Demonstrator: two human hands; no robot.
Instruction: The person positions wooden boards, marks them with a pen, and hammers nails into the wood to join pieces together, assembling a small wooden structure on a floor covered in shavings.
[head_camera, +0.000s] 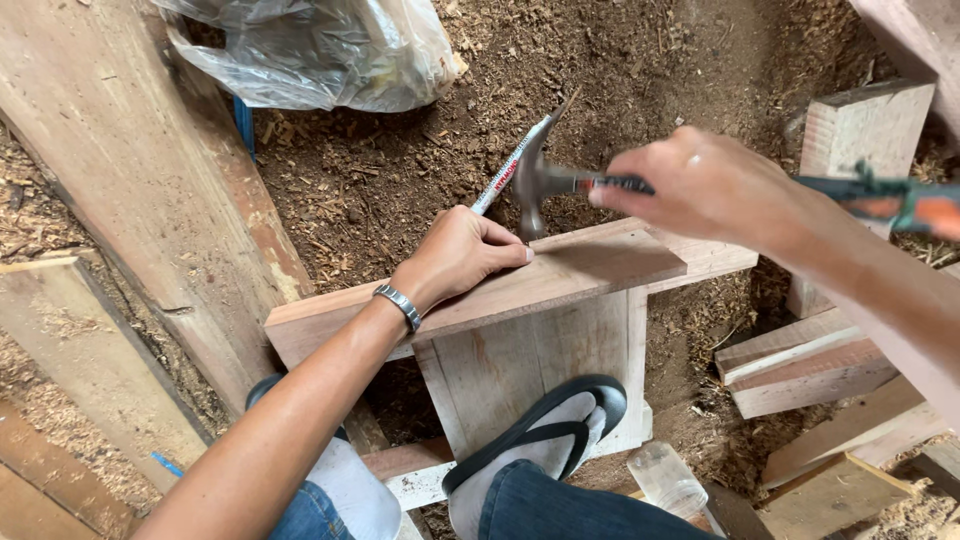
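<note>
My left hand (458, 256) rests on the top edge of a reddish wooden board (610, 262), fingers pinched together at the board's face. A white marker pen (508, 168) sticks out of that hand, pointing up and away. My right hand (700, 185) grips a claw hammer high on its shaft. The steel hammer head (533, 186) hovers just above my left fingertips, and its orange and teal handle (900, 202) runs out to the right. Whether a nail is between my fingers cannot be seen. A metal bracelet (399, 304) is on my left wrist.
The board lies across an upright pale plank (500, 370), with my sandalled foot (560, 432) against it. Sawdust covers the ground. A wide plank (130, 180) leans at the left, a clear plastic bag (320, 50) lies at the top, and wood offcuts (810, 365) are piled at the right.
</note>
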